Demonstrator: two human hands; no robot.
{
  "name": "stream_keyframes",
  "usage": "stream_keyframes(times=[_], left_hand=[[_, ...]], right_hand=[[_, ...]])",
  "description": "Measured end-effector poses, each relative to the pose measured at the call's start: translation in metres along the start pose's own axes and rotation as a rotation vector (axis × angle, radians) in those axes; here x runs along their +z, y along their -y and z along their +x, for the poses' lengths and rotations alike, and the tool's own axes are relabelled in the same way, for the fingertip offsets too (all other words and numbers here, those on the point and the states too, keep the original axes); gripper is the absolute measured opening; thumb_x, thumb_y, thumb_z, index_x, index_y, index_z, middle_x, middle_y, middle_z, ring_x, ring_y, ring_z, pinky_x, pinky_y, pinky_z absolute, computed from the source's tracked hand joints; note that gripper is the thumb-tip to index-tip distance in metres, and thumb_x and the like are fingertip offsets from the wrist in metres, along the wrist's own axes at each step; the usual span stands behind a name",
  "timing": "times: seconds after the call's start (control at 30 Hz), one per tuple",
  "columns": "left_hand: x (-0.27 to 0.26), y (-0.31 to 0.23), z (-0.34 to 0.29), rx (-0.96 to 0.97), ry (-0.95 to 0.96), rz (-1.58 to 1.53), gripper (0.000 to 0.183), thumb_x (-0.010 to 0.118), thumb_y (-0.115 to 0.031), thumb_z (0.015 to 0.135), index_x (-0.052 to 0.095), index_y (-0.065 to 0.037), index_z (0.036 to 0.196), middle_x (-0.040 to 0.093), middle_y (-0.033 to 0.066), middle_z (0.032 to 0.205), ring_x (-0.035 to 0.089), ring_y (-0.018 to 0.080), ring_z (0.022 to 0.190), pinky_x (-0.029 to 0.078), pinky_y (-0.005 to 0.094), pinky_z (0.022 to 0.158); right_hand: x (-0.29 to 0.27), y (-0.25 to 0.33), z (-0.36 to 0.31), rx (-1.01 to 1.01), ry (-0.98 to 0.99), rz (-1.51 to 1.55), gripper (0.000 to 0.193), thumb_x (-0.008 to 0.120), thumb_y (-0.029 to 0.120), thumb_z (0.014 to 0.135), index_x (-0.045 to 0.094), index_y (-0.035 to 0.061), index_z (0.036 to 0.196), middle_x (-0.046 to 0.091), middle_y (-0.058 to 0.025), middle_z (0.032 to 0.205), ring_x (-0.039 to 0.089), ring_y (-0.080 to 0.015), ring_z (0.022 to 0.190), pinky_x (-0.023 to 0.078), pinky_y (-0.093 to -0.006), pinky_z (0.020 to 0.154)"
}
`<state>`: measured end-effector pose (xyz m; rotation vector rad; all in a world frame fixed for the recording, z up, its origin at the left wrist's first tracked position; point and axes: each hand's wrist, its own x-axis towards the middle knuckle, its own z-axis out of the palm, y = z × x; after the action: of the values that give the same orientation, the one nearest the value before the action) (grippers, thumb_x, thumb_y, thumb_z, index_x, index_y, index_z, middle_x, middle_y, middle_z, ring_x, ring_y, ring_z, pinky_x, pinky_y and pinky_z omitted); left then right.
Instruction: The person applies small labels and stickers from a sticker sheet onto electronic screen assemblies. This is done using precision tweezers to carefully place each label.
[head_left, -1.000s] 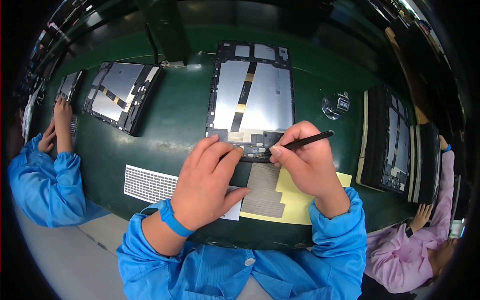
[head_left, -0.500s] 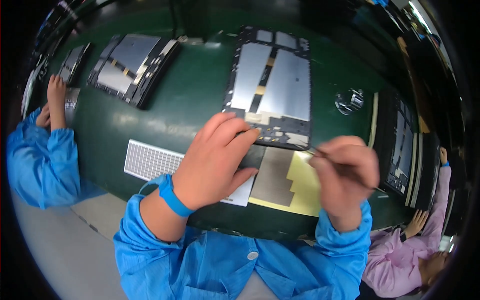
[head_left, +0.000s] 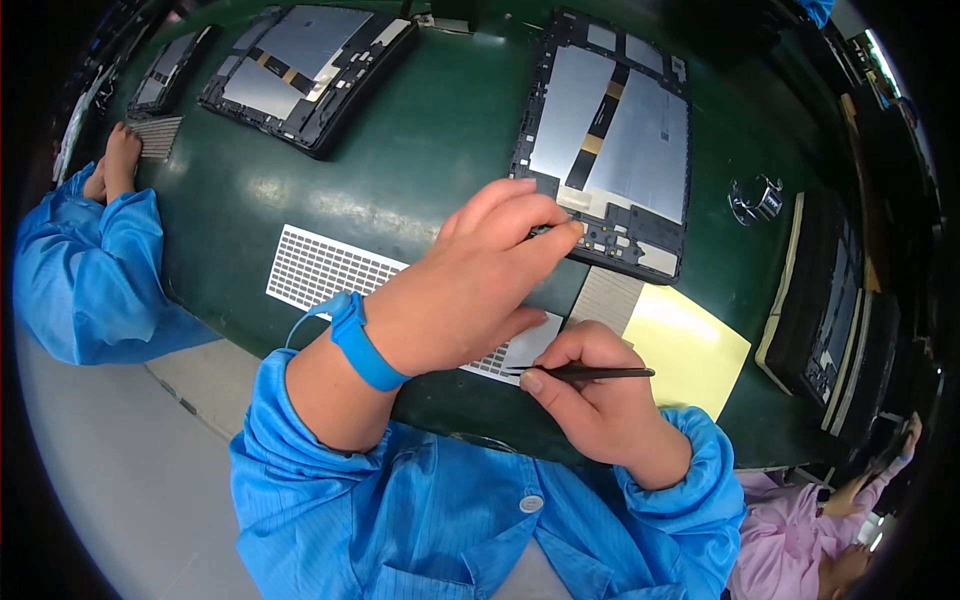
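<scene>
An opened tablet (head_left: 625, 130), with silver metal panels and a ribbon cable down its middle, lies on the green table. My left hand (head_left: 470, 270), wearing a blue wrist strap, grips its lower left corner with bent fingers; the thumb stays apart from it. Black tweezers (head_left: 610, 373) are pinched in my right hand (head_left: 605, 400). Their tips point left, at the right end of a white sheet with rows of small grey pieces (head_left: 335, 265). Whether they hold a piece is too small to tell. My left hand and wrist cover the middle of that sheet.
Beside the sheet lie a grey ribbed pad (head_left: 605, 300) and yellow paper (head_left: 690, 340). Clear crumpled plastic (head_left: 757, 200) sits farther right, near stacked tablets (head_left: 835, 310). Another opened tablet (head_left: 310, 75) stands at far left. Co-workers in blue (head_left: 95, 270) and pink (head_left: 785, 540) flank the table.
My right hand has moved left from the tablet's lower right corner to the white sheet, bringing the tweezers along. My left hand stays at the tablet's corner. The whole view has shifted.
</scene>
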<state>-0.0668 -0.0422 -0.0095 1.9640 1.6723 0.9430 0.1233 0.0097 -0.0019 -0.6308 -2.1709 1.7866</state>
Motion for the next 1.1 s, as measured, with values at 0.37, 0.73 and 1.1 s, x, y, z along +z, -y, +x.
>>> stream_keyframes(times=[0.37, 0.73, 1.1], left_hand=[[0.003, -0.001, -0.003, 0.008, -0.006, 0.057, 0.075, 0.078, -0.003, 0.059, 0.045, -0.003, 0.126, 0.042, 0.0144, 0.122, 0.035, 0.0413, 0.121, 0.033, 0.0472, 0.102], [-0.003, -0.005, 0.003, -0.004, -0.002, 0.084, 0.073, 0.078, -0.004, 0.059, 0.046, -0.004, 0.125, 0.043, 0.0145, 0.120, 0.037, 0.0416, 0.118, 0.032, 0.0482, 0.102], [-0.003, -0.010, 0.003, 0.006, 0.009, 0.127, 0.069, 0.076, -0.008, 0.062, 0.048, -0.003, 0.124, 0.044, 0.0142, 0.119, 0.038, 0.0403, 0.117, 0.035, 0.0472, 0.100]], right_hand=[[0.004, 0.001, -0.001, -0.056, 0.000, -0.054, 0.013, 0.068, 0.001, 0.076, 0.056, 0.0029, 0.080, 0.054, -0.0108, 0.075, 0.053, -0.0267, 0.069, 0.043, -0.0327, 0.060], [-0.019, 0.009, 0.002, 0.061, -0.088, 0.372, 0.013, 0.065, 0.001, 0.082, 0.053, 0.0001, 0.087, 0.058, -0.0077, 0.082, 0.060, -0.0122, 0.077, 0.049, -0.0231, 0.065], [-0.074, 0.003, 0.047, -0.078, -0.232, 0.148, 0.016, 0.067, -0.003, 0.079, 0.052, -0.0006, 0.084, 0.059, -0.0070, 0.078, 0.061, -0.0114, 0.073, 0.050, -0.0233, 0.063]])
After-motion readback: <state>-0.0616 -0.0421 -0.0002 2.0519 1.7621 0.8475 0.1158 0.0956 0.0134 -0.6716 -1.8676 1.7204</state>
